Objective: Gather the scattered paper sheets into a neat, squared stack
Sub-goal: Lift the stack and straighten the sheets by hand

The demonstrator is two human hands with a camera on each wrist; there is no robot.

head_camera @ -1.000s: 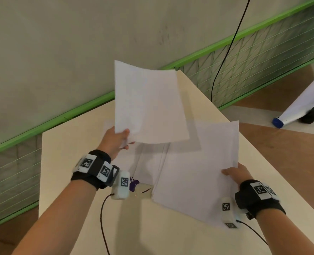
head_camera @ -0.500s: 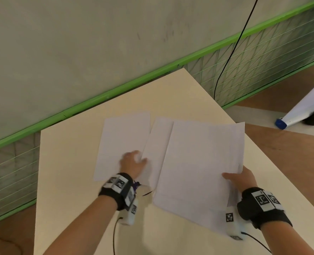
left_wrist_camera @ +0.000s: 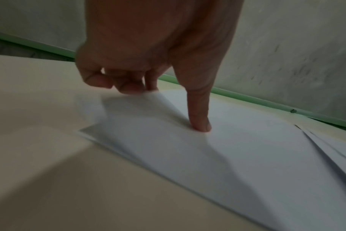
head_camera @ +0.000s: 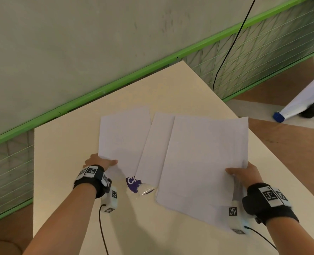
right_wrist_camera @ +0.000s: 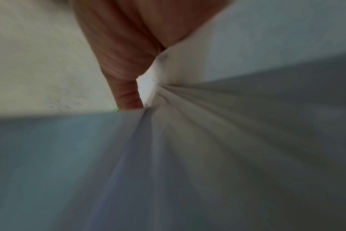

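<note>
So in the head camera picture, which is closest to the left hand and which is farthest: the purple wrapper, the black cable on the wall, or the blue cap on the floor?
From the left hand:
1. Purple wrapper, just right of it, under the sheets.
2. Black cable, up the wall, far right.
3. Blue cap, on the floor beyond the table's right edge.

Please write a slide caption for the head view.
Left hand and right hand grip loose paper sheets on a table.

R hand point(right_wrist_camera: 128, 46) thumb atop fanned paper sheets point(right_wrist_camera: 207, 140), gripping edge; view blurry.
</note>
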